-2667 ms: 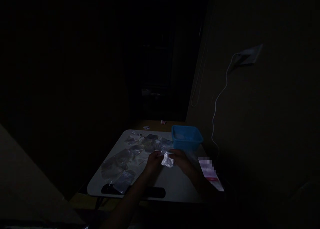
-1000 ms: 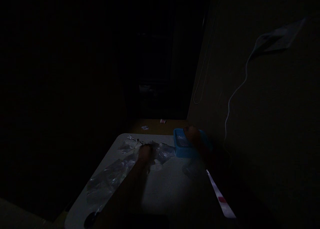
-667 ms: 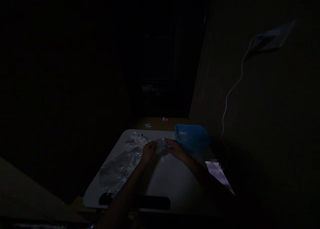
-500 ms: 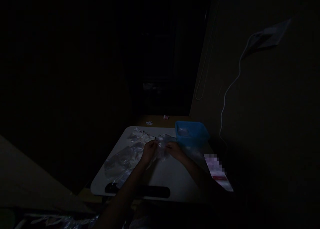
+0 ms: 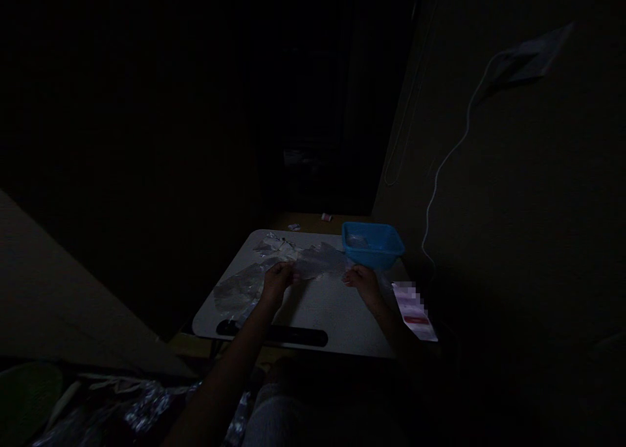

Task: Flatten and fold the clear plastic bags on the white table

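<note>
In the dim head view, a sheet of clear plastic film (image 5: 320, 262) stretches between my two hands above a small white table (image 5: 337, 317). My left hand (image 5: 278, 283) is closed on its left end. On the right end, the fingers of my right hand (image 5: 362, 281) pinch the film. More crumpled clear plastic (image 5: 239, 289) lies left of my left hand, with foil-like wrapping (image 5: 274, 244) behind it. A blue plastic basket (image 5: 379, 258) stands just beyond my right hand, with something clear inside. Darkness hides fine detail.
A lit phone-like screen (image 5: 415, 313), partly blurred out, is at the table's right edge. A white cable (image 5: 430, 199) runs down the wall from an outlet (image 5: 531, 56). Shiny wrappers (image 5: 147, 404) and a green bowl-like object (image 5: 29, 395) lie at lower left.
My hands have moved apart, and the plastic bunched between them is now spread out wide. The camera view has shifted, showing more of the floor at lower left.
</note>
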A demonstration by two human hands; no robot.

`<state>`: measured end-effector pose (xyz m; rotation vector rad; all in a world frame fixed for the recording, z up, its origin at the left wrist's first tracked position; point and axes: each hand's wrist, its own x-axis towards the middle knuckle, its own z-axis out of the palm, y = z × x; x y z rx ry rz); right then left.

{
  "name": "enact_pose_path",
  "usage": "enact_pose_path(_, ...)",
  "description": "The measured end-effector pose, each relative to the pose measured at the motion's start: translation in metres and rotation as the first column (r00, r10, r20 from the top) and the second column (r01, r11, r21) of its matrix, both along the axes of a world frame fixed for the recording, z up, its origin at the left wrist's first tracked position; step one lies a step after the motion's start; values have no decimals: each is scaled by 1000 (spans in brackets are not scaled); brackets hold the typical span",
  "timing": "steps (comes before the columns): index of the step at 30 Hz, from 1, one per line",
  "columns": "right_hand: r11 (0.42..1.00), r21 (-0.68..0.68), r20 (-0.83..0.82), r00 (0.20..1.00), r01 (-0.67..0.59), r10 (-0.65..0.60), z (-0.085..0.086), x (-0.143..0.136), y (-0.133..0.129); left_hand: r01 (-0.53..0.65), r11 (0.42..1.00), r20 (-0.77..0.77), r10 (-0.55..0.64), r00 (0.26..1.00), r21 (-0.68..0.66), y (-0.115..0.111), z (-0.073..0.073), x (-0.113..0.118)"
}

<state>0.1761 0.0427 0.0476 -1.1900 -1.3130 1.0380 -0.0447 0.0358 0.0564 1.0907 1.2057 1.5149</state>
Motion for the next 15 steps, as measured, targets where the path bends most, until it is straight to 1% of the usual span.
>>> enact_pose_path(2, 999, -27, -76, 996, -44, 42, -4, 4, -9, 20, 1000, 3, -20, 1000, -6, -6, -2, 4)
enact_pose_path(4, 987, -78, -186, 975, -138, 122, -9, 7, -18, 44, 999, -6, -44, 999, -8, -12, -7, 9)
enact_pose_path(6, 977, -117, -205, 967, -179, 153, -14, 8, -23, 62, 998, -24, -62, 998, -6, -18, -13, 16)
enact_pose_path(7, 978, -127, -166, 976, -166, 144, -17, 9, -24, 66, 998, -34, -67, 997, -6, -20, -16, 18)
enact_pose_path(10, 992, -103, 7, 997, -74, 75, -26, 13, -23, 64, 998, -69, -65, 996, -21, -25, -23, 18)
enact_pose_path(15, 999, -45, 144, 990, 1, 6, -37, 21, -20, 6, 998, -139, -15, 990, -62, -28, -30, 5)
